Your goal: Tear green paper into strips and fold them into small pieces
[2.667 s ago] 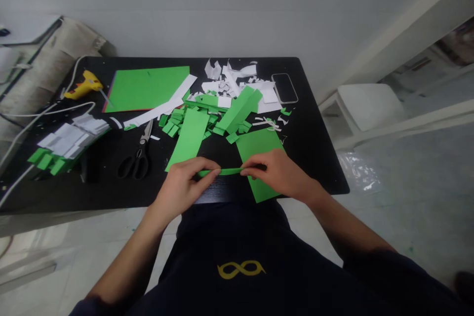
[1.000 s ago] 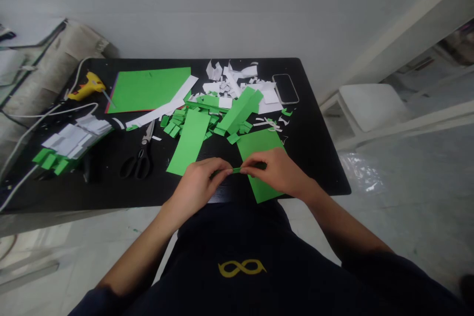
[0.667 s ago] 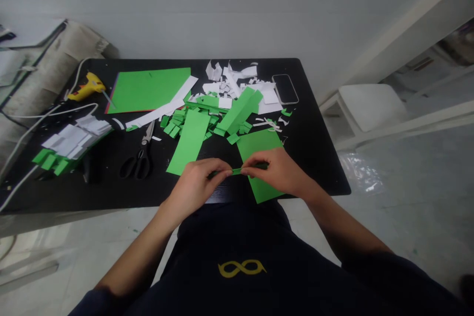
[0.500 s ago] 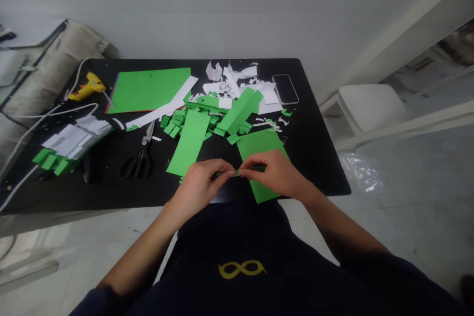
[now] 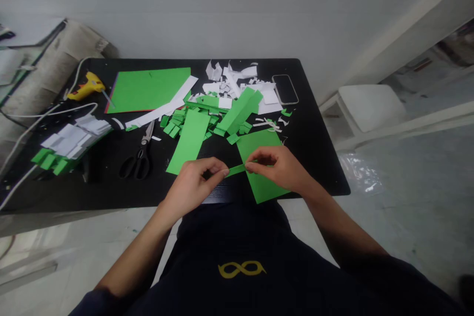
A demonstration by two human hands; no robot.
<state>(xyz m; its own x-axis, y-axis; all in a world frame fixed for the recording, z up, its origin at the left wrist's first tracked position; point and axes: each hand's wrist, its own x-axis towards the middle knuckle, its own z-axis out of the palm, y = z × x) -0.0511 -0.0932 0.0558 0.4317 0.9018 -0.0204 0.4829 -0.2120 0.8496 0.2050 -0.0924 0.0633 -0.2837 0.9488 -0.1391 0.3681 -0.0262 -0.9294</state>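
Observation:
A narrow green paper strip (image 5: 236, 170) stretches between my two hands above the near edge of the black table (image 5: 311, 123). My left hand (image 5: 192, 185) pinches its left end with thumb and fingers pressed together. My right hand (image 5: 279, 168) pinches the right end, over a green paper rectangle (image 5: 261, 145) lying on the table. A longer green paper piece (image 5: 188, 140) lies just beyond my left hand.
Black-handled scissors (image 5: 138, 155) lie left of my hands. A heap of green and white offcuts (image 5: 225, 101) fills the table's middle, with a large green sheet (image 5: 148, 88), a yellow glue gun (image 5: 87, 84), a phone (image 5: 285, 89) and stacked paper pieces (image 5: 66, 145). A white stool (image 5: 366, 106) stands right.
My hands had drawn close together along the strip; now they have moved apart, showing more of the strip, and my right hand has lifted slightly.

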